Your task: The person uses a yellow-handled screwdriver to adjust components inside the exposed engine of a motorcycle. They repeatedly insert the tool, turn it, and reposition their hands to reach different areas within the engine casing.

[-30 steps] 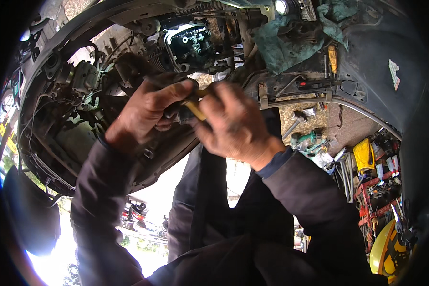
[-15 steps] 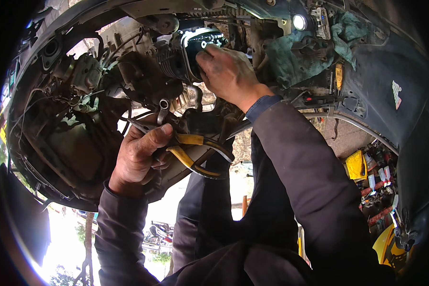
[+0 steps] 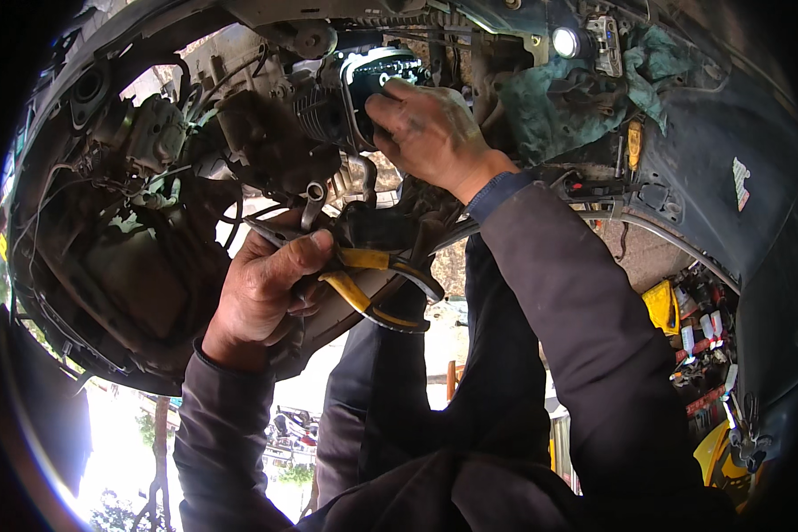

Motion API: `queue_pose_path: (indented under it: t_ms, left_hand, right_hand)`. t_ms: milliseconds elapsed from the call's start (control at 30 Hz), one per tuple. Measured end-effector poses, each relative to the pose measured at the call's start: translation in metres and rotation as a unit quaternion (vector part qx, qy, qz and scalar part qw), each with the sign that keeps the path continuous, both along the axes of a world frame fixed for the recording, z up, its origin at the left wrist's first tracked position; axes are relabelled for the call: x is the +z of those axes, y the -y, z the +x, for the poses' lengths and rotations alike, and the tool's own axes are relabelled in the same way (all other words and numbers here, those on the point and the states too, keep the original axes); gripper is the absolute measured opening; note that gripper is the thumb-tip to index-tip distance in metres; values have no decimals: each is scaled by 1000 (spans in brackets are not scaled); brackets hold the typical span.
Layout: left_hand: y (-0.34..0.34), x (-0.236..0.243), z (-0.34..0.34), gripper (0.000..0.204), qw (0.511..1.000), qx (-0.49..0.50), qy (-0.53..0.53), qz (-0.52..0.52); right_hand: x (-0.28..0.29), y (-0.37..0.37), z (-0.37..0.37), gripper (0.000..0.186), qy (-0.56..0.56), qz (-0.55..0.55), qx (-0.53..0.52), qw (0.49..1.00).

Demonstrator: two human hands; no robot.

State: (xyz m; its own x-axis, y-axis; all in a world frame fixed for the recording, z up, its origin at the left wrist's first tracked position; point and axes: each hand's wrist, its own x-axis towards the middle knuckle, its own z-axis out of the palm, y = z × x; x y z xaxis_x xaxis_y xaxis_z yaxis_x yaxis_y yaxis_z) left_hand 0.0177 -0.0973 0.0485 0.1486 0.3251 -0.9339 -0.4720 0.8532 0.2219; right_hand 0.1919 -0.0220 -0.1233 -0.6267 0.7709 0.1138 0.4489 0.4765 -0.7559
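Observation:
My left hand (image 3: 266,288) is closed around a pair of pliers with yellow and black handles (image 3: 356,285). The handles point right, toward my knees. A metal wrench with a ring end (image 3: 314,197) sticks up beside the thumb in the same grip. My right hand (image 3: 430,133) reaches up to the opened engine head (image 3: 356,84), its fingers bent together at the lit opening. Whatever the fingertips pinch is hidden behind the hand. Cooling fins (image 3: 315,115) show just left of that opening.
A lit round lamp (image 3: 567,42) sits at the upper right, near a green cloth (image 3: 550,115). A yellow-handled tool (image 3: 634,144) lies beside the dark body panel (image 3: 727,168). Lower right are a yellow container (image 3: 661,307) and several tools. A curved black frame surrounds the left side.
The whole view has shifted slightly. My left hand, with the pliers and wrench, appears a little farther right. My right hand stays at the engine head, its fingers still bent.

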Motion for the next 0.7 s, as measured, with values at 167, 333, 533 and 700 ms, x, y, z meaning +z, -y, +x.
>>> queue_pose_path:
  t_ms: [167,333,533,700]
  left_hand:
    - [-1,-1,4,14,999,-16,-34,-6]
    - [-8,-7,7,17,995,-39,-67,-57]
    - [-33,-42,28,25,988,-111,-110,-11]
    - [-35,-65,52,24,997,-63,-35,-9]
  right_hand:
    - [4,-1,2,24,83,-129,64,986]
    - [16,2,3,31,52,-148,-22,987]
    - [85,37,55,57,-119,-314,-17,942]
    - [84,52,68,29,64,-296,-91,949]
